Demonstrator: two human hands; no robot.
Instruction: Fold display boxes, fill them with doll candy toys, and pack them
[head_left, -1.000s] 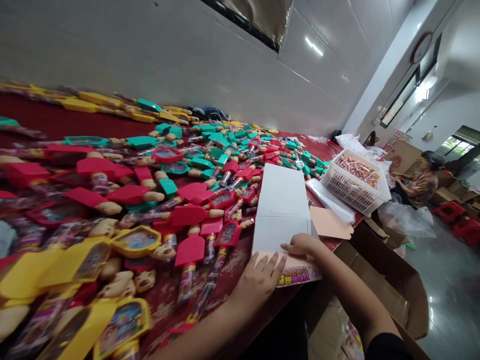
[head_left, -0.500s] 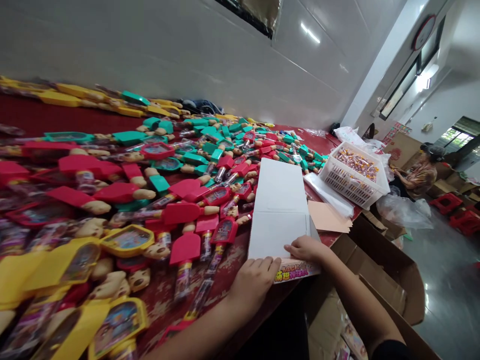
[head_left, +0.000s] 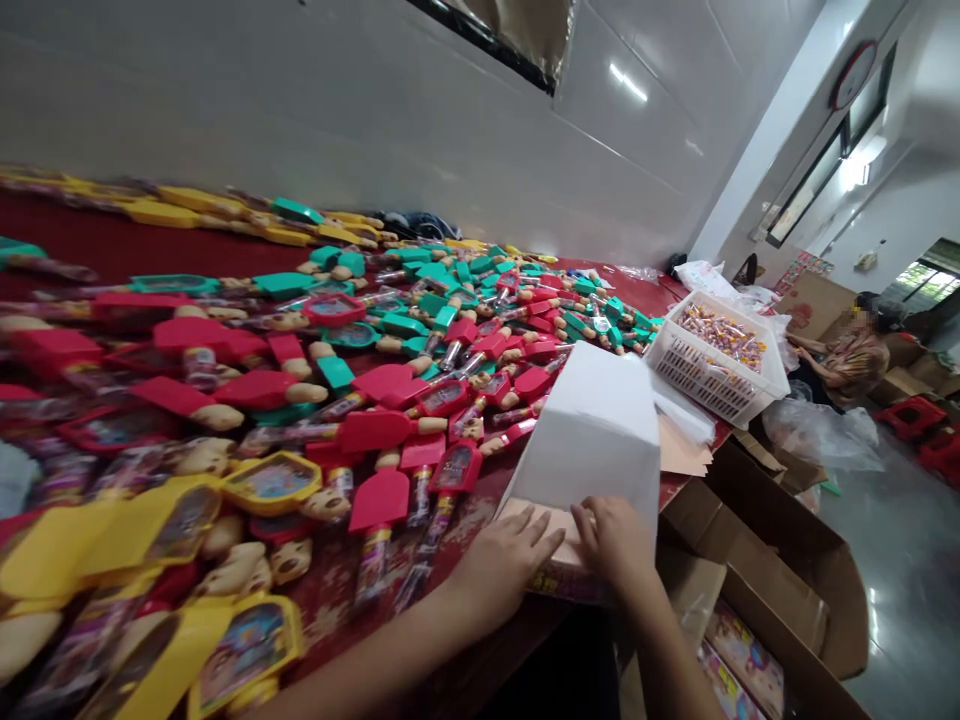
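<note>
A cardboard display box, white inside with a printed front, sits at the table's near edge with its long back flap raised and bent. Inside its front part is a peach-coloured card. My left hand grips the box's front left, its fingers stretched over the card and its thumb hidden. On the right side, my right hand holds the box, with bent fingers pressing on the card. To the left lie many paddle-shaped toys with clear tubes, among them a red one and a yellow one.
A white plastic basket full of small wrapped pieces stands beyond the box. Peach card sheets and clear plastic bags lie near it. Below right is an open carton with printed boxes inside. Another person sits farther back.
The box's flat white flap has bent up into a raised shape. My right hand has moved from the box's right edge inward onto the peach card, closer to my left hand.
</note>
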